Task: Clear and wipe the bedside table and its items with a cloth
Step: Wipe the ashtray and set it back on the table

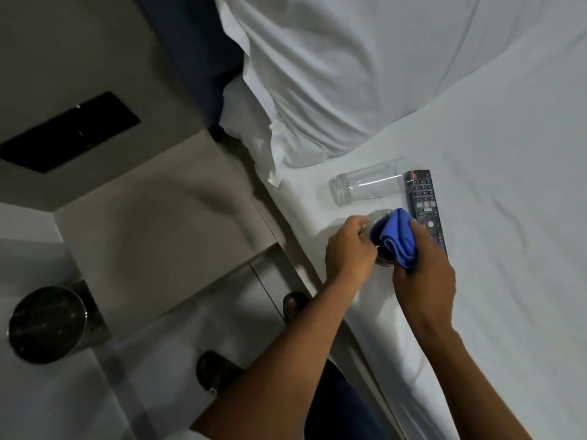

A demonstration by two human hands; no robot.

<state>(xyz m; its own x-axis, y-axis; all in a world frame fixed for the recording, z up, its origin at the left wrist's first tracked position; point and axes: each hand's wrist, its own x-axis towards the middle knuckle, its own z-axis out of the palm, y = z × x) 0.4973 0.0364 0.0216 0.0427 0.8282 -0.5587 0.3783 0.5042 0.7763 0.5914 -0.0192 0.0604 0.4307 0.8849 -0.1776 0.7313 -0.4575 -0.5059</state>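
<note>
Blue cloth in glass dish, both hands' grip, 2nd glass sideways

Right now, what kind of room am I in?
Probably a hotel bedroom: a bed made up with white sheets and pillow, a TV remote lying on it, and a bare bedside table beside it.

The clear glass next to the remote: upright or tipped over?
Tipped over. The clear glass lies on its side on the bed sheet, its length running toward the remote. It looks empty.
</note>
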